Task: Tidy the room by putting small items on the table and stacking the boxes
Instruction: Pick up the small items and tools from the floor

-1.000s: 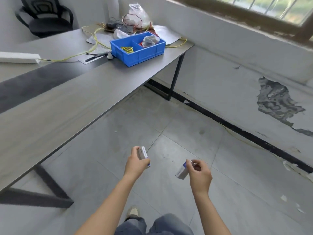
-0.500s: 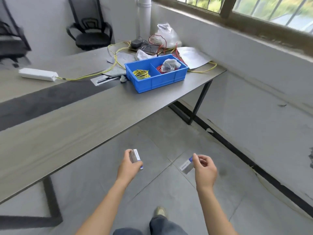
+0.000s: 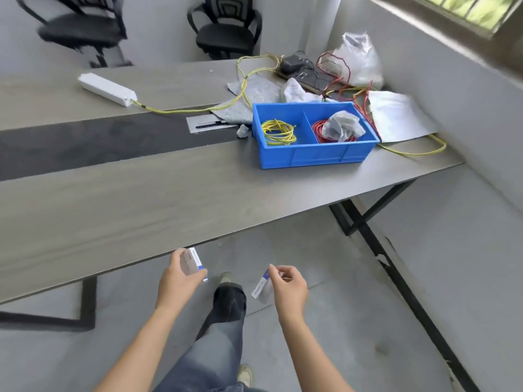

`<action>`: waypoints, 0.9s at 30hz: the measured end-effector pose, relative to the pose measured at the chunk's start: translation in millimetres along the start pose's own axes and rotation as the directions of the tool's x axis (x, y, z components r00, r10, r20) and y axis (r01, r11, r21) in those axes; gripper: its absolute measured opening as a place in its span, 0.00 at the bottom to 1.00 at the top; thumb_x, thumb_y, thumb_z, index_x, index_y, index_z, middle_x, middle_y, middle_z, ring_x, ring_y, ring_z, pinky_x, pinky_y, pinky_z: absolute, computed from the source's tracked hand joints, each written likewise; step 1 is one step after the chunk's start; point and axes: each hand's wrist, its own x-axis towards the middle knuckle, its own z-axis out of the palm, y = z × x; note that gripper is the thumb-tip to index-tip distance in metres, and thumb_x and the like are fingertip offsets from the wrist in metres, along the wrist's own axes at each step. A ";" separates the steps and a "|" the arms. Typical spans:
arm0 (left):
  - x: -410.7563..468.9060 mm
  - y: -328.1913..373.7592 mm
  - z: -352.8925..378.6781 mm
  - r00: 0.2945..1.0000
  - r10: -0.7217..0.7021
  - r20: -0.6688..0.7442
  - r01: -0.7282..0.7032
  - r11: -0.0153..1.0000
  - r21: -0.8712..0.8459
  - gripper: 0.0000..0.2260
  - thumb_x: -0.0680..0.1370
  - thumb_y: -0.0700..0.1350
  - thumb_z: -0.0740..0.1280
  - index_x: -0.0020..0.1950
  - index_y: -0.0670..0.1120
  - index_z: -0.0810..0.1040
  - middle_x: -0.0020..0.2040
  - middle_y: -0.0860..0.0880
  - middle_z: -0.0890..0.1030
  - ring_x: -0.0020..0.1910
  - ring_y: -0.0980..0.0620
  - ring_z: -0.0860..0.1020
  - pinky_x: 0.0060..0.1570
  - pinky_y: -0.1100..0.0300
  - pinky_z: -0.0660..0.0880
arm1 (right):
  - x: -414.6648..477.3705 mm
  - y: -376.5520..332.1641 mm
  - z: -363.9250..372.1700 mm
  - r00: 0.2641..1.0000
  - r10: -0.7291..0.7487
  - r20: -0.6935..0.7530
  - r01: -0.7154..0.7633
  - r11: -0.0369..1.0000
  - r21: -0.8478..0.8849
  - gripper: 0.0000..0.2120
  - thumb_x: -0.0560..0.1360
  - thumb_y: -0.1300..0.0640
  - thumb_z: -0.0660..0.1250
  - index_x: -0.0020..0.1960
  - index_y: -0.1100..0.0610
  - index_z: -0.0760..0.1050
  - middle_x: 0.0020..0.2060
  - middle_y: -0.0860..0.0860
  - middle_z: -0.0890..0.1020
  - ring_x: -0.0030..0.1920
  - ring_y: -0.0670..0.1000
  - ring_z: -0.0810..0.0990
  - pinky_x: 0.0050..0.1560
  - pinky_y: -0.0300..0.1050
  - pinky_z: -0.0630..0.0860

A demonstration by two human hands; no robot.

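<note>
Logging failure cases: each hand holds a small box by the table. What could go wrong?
The right hand pinches the right-hand box by one end, over the floor; it could slip. The left-hand box, gripped by the left hand, appears close to the table edge and might clip it when lifted.

The table [image 3: 141,193] has a matt grey wood-grain top with a darker smooth strip [image 3: 85,145] along it, on black matt metal legs [image 3: 380,208], and the blue bin [image 3: 314,155] on it is smooth, slightly shiny moulded plastic. The left box [image 3: 194,263] and the right box [image 3: 261,288] look like smooth printed card with a faint sheen, the bag [image 3: 359,60] at the far end is thin crinkled clear plastic, and the floor [image 3: 353,292] is dull, scuffed grey tile
</note>
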 end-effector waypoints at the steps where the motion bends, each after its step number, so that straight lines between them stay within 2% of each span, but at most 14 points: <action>1: 11.4 8.6 3.2 1.000 0.015 -0.001 -0.015 1.000 -0.006 0.26 0.72 0.40 0.70 0.67 0.48 0.66 0.54 0.46 0.74 0.53 0.43 0.74 0.47 0.55 0.70 | 8.1 -10.5 7.3 0.999 -0.028 0.033 0.029 0.999 -0.027 0.05 0.71 0.55 0.70 0.41 0.56 0.78 0.41 0.51 0.81 0.43 0.49 0.78 0.41 0.36 0.71; 5: 71.2 51.6 13.2 0.996 0.079 0.029 -0.079 0.997 0.008 0.26 0.71 0.41 0.72 0.66 0.49 0.67 0.56 0.45 0.75 0.53 0.44 0.74 0.46 0.57 0.70 | 51.1 -62.0 34.4 0.979 -0.153 0.134 0.175 0.970 -0.171 0.05 0.72 0.56 0.69 0.37 0.52 0.76 0.41 0.49 0.77 0.41 0.47 0.76 0.37 0.29 0.68; 7: 104.6 78.6 12.0 0.993 0.099 0.058 -0.103 0.992 0.072 0.26 0.71 0.43 0.72 0.66 0.50 0.67 0.59 0.46 0.75 0.53 0.45 0.74 0.46 0.58 0.70 | 74.7 -90.9 46.7 0.969 -0.199 0.147 0.229 0.945 -0.232 0.06 0.72 0.55 0.69 0.37 0.51 0.75 0.42 0.49 0.78 0.39 0.45 0.74 0.37 0.29 0.67; 10: 144.7 111.2 8.6 0.982 0.157 0.106 -0.174 0.968 0.183 0.25 0.71 0.45 0.71 0.65 0.51 0.67 0.58 0.48 0.76 0.49 0.46 0.74 0.42 0.59 0.68 | 112.0 -123.5 70.1 0.961 -0.226 0.156 0.264 0.917 -0.300 0.05 0.72 0.54 0.69 0.37 0.52 0.75 0.45 0.51 0.80 0.41 0.48 0.75 0.36 0.31 0.66; 14: 172.0 128.3 5.3 0.990 0.113 0.083 -0.133 0.940 0.314 0.23 0.70 0.45 0.70 0.63 0.51 0.67 0.55 0.45 0.76 0.46 0.43 0.75 0.39 0.59 0.68 | 137.4 -154.7 105.7 0.941 -0.272 0.199 0.327 0.880 -0.345 0.05 0.70 0.55 0.69 0.39 0.56 0.77 0.44 0.53 0.78 0.38 0.46 0.73 0.36 0.31 0.66; 16: 182.2 130.4 9.8 0.994 0.079 0.079 -0.101 0.939 0.329 0.24 0.71 0.46 0.69 0.64 0.50 0.66 0.57 0.44 0.76 0.49 0.43 0.75 0.41 0.58 0.68 | 143.6 -167.4 122.2 0.916 -0.325 0.235 0.394 0.840 -0.373 0.05 0.72 0.56 0.68 0.42 0.58 0.77 0.45 0.53 0.75 0.40 0.49 0.72 0.38 0.34 0.64; 17: 185.9 131.0 12.9 0.994 0.058 0.092 -0.086 0.938 0.335 0.25 0.71 0.47 0.69 0.65 0.49 0.65 0.58 0.45 0.75 0.52 0.43 0.76 0.42 0.58 0.68 | 145.5 -171.6 129.9 0.903 -0.339 0.263 0.422 0.813 -0.400 0.07 0.74 0.55 0.67 0.46 0.59 0.78 0.47 0.54 0.74 0.43 0.52 0.73 0.42 0.38 0.65; 19: 193.4 129.9 19.2 0.992 0.033 0.123 -0.072 0.940 0.333 0.27 0.72 0.50 0.69 0.67 0.48 0.63 0.60 0.45 0.74 0.56 0.42 0.75 0.45 0.57 0.69 | 152.6 -174.3 144.7 0.875 -0.342 0.344 0.477 0.732 -0.487 0.13 0.77 0.53 0.63 0.55 0.61 0.76 0.52 0.56 0.73 0.52 0.56 0.74 0.50 0.43 0.67; 22: 195.6 122.8 23.7 0.989 0.026 0.143 -0.068 0.953 0.294 0.29 0.73 0.51 0.69 0.70 0.48 0.62 0.63 0.46 0.72 0.60 0.43 0.74 0.51 0.56 0.72 | 157.6 -163.8 151.1 0.798 -0.303 0.521 0.594 0.538 -0.598 0.16 0.78 0.52 0.60 0.62 0.59 0.72 0.56 0.55 0.72 0.60 0.55 0.69 0.54 0.44 0.67; 25: 194.8 111.3 21.1 0.989 0.028 0.145 -0.065 0.964 0.256 0.28 0.73 0.48 0.69 0.71 0.50 0.63 0.64 0.46 0.71 0.61 0.45 0.73 0.57 0.54 0.73 | 164.6 -150.4 144.6 0.716 -0.273 0.642 0.697 0.318 -0.642 0.18 0.76 0.55 0.60 0.65 0.56 0.70 0.58 0.54 0.71 0.61 0.56 0.67 0.56 0.46 0.69; 27: 194.2 107.0 22.5 0.992 0.035 0.120 -0.065 0.966 0.252 0.26 0.74 0.44 0.67 0.71 0.50 0.64 0.61 0.46 0.70 0.60 0.45 0.73 0.56 0.55 0.73 | 169.6 -148.1 141.2 0.633 -0.351 0.691 0.772 0.210 -0.600 0.19 0.72 0.58 0.65 0.62 0.57 0.74 0.54 0.57 0.75 0.56 0.60 0.73 0.51 0.50 0.74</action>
